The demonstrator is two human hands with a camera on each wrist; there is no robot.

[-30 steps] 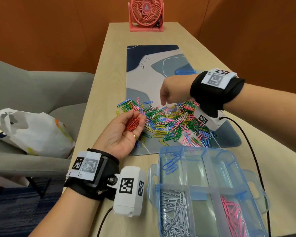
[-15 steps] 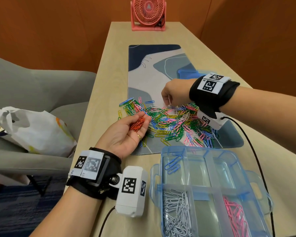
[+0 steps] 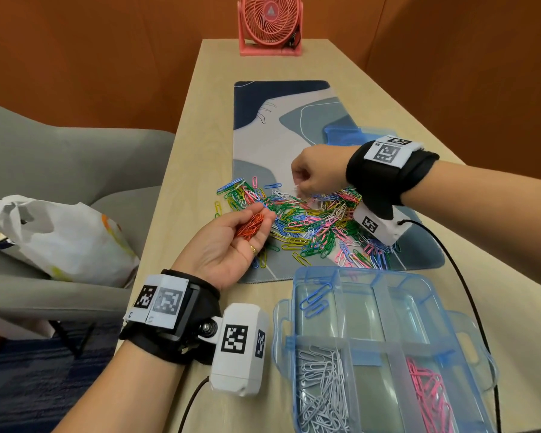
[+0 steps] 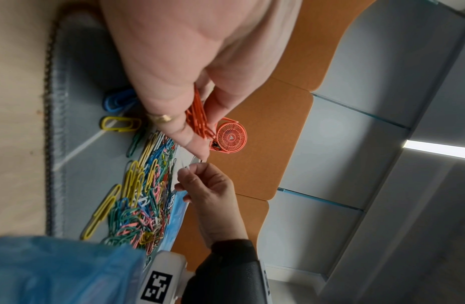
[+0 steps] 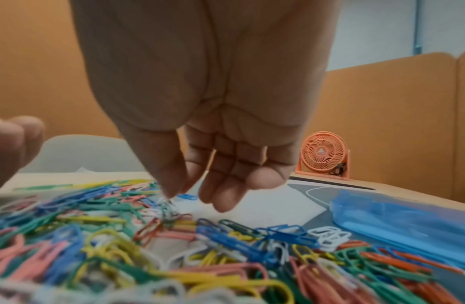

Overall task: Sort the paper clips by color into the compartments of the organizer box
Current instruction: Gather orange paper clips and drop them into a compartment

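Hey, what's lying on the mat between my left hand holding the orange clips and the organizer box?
In the head view, a few loose clips, mostly yellow and green, lie on the mat between your left hand and the organizer box.

Your mixed pile of paper clips point(image 3: 310, 223) sprawls loose across the near end of the patterned mat, green, yellow, blue, pink, white and orange tangled together, while a small bunch of orange clips point(image 3: 250, 226) lies apart from it, cupped above the pile's left edge. Your clear blue organizer box point(image 3: 469, 335) stands open just in front, with blue clips point(image 3: 314, 301) in its far-left compartment, white clips point(image 3: 322, 392) in the near-left and pink clips point(image 3: 428, 398) in the near-right.
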